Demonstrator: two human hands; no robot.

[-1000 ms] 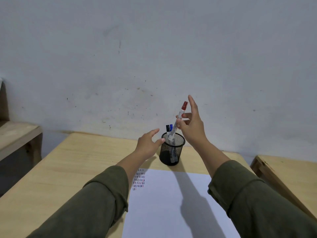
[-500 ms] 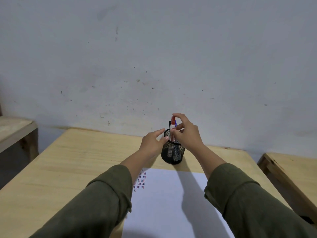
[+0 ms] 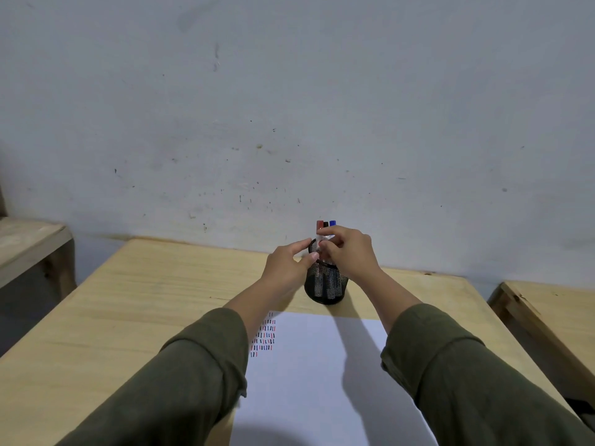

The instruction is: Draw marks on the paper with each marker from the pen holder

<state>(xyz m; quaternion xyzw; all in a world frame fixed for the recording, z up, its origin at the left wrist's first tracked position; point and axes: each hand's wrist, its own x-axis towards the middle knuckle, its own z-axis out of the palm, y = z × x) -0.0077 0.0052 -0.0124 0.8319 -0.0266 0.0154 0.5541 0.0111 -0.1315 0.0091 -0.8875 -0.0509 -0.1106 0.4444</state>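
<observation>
A black mesh pen holder (image 3: 325, 286) stands on the wooden table beyond a white paper (image 3: 315, 375). Three markers stand in it, showing a red cap (image 3: 319, 225), a black cap (image 3: 325, 224) and a blue cap (image 3: 332, 223). My right hand (image 3: 349, 255) is over the holder's mouth, thumb and forefinger pinched on the red marker's barrel just below its cap. My left hand (image 3: 286, 263) rests against the holder's left side, forefinger and thumb on its rim. Rows of short red, blue and black marks (image 3: 264, 338) fill the paper's upper left corner, partly hidden by my left sleeve.
The table (image 3: 128, 310) ends at a grey wall right behind the holder. A wooden bench (image 3: 29, 239) stands to the left and another wooden piece (image 3: 547, 310) to the right, each across a gap. My forearms' shadows fall across the paper.
My right hand has come down with the red marker, which was raised and tilted, and now stands in the holder with the other two. My left hand stayed at the rim.
</observation>
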